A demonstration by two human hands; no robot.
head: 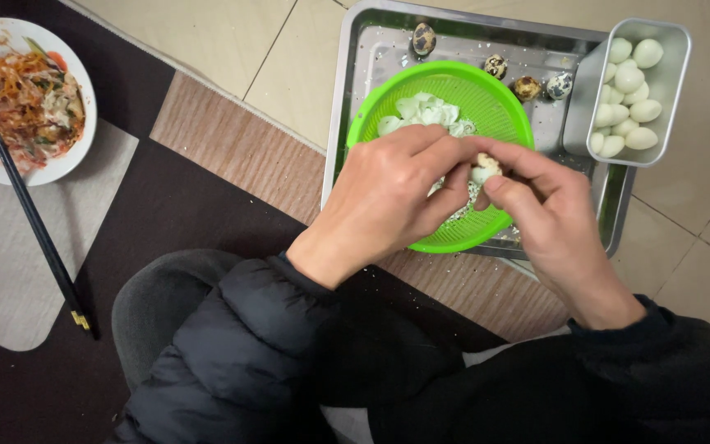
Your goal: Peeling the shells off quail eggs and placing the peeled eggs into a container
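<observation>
Above the green strainer (445,107), both hands (462,193) pinch a quail egg (485,167).

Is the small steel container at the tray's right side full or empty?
Nearly full: the small steel container holds a heap of peeled quail eggs reaching about its rim.

I have only one view, from the camera worn on the head. It looks steeply down, almost straight, over the person's dark sleeves and lap to the floor. It is near: the left hand (388,193) and right hand (548,210) fill the middle of the frame, above the green strainer (486,103) in the steel tray (355,49). The far edge of the view reaches the tiles behind the tray; the left edge cuts the plate of food (76,156). No second view shares this scene.
</observation>
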